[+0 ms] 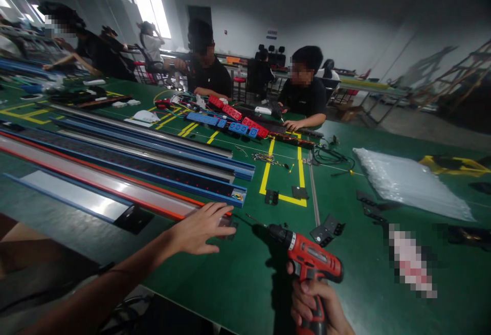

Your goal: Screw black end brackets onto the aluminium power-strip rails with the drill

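Observation:
My right hand [316,299] is wrapped around the grip of a red and black cordless drill [312,258]. The drill's long bit [256,220] points left and away from me, above the green tabletop. My left hand [203,227] is open with its fingers spread, at the near end of a long red-edged profile [153,194]. A small dark piece partly shows under its fingertips; whether they touch it I cannot tell. Beside that profile lies a blue-edged profile with a dark strip [146,163]. Several black brackets [327,228] lie beyond the drill.
Red power strips [240,115] and blue ones [220,121] lie among wires across the green table [230,284]. A bubble-wrapped package [410,184] is at the right. Yellow tape [264,174] marks the surface. Co-workers [307,89] sit along the far side.

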Demonstrator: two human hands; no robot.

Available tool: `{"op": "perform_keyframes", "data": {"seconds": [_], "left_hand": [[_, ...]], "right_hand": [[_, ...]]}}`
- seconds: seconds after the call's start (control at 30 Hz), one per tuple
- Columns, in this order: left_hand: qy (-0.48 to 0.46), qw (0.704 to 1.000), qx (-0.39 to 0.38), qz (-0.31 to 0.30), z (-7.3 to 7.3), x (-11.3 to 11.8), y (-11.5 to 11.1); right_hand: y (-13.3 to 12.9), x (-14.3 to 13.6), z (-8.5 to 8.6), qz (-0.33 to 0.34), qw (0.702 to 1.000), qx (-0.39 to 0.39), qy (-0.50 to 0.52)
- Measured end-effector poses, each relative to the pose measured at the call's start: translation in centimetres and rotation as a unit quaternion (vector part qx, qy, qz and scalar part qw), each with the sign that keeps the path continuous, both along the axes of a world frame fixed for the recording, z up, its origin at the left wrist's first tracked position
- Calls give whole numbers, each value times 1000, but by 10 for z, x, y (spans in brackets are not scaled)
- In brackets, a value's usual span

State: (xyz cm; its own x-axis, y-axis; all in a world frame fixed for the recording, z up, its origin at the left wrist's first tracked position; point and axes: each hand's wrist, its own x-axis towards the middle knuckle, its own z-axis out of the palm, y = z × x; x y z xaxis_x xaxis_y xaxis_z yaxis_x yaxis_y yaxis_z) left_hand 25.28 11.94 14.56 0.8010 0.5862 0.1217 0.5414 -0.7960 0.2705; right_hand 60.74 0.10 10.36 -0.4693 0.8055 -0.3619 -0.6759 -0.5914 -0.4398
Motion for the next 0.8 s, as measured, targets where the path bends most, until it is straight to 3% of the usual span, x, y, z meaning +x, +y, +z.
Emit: {"op": "perform_keyframes", "data": {"seconds": [0.23,0.53,0.8], "left_hand": [[53,997,51,-35,-13,-3,17],[77,993,85,-44,-17,-1,17],[81,989,113,-51,-11,1,17]], "right_hand": [[10,-1,-14,47,998,-23,23],[18,-2,1,83,996,-36,19],[19,-5,-1,61,996,-60,3]]}}
